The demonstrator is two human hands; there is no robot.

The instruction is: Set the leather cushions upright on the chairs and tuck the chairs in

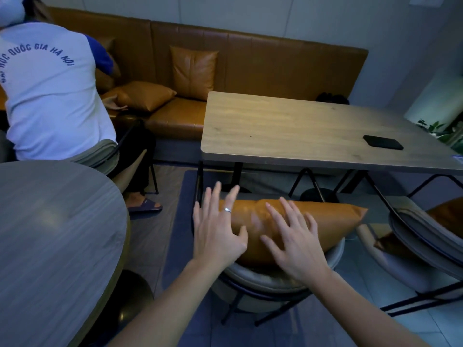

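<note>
A tan leather cushion [325, 221] stands on edge on a grey padded chair [270, 276] in front of the rectangular wooden table [288, 131]. My left hand [218, 229], with a ring on one finger, is spread open over the cushion's left end. My right hand [295, 239] is spread open over the cushion's middle, fingers apart. Neither hand grips it; whether the palms touch the leather I cannot tell. A second grey chair [426, 246] at the right holds another tan cushion [446, 214], partly hidden by its backrest.
A person in a white shirt [50, 91] sits at the left, handling cushions [145, 95] on the tan leather bench [250, 66]. One cushion [194, 71] stands upright there. A round table [55, 234] fills the lower left. A black phone [383, 142] lies on the rectangular table.
</note>
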